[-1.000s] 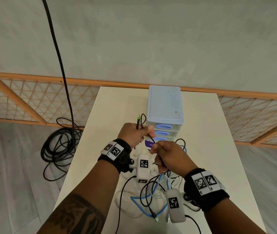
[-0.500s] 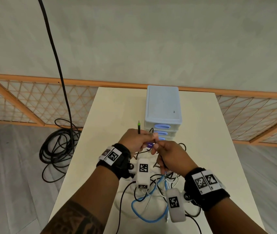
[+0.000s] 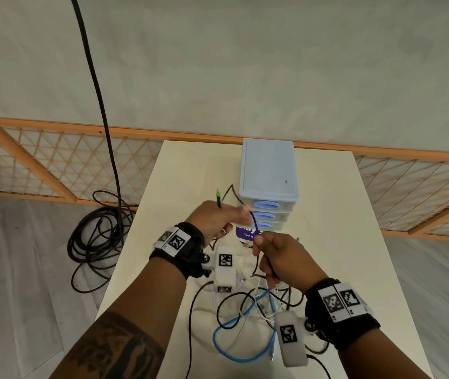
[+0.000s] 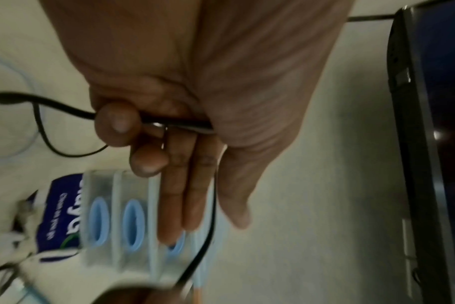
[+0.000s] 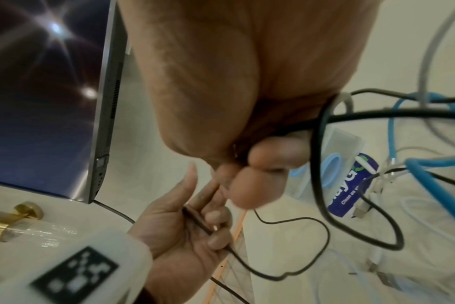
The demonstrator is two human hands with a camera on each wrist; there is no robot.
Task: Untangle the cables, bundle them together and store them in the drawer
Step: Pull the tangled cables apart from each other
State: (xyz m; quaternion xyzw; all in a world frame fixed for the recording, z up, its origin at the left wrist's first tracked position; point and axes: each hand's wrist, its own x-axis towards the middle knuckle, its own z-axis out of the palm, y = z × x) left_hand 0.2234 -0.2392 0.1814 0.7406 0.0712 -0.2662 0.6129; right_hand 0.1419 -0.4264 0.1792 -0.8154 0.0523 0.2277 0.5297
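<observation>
A thin black cable [image 3: 254, 222] with a green-tipped plug [image 3: 217, 193] runs between both hands above the table. My left hand [image 3: 234, 214] grips it near the plug, with ring and little fingers [image 4: 120, 121] curled round it and the other fingers straight. My right hand [image 3: 258, 242] pinches the same cable [image 5: 322, 164] lower down, just in front of the drawer unit [image 3: 268, 173]. The drawers are closed. A tangle of black, white and blue cables [image 3: 234, 348] lies on the table [image 3: 354, 242] under my wrists.
A purple packet [image 3: 248, 232] lies at the foot of the drawer unit. A thick black cable coil [image 3: 100, 236] sits on the floor to the left. The wrist views show a laptop [image 5: 52, 102] and a gold-coloured object [image 5: 13, 216].
The hands have drawn slightly apart, so a longer stretch of black cable shows between them. A loop of it now stands up beside the drawer unit.
</observation>
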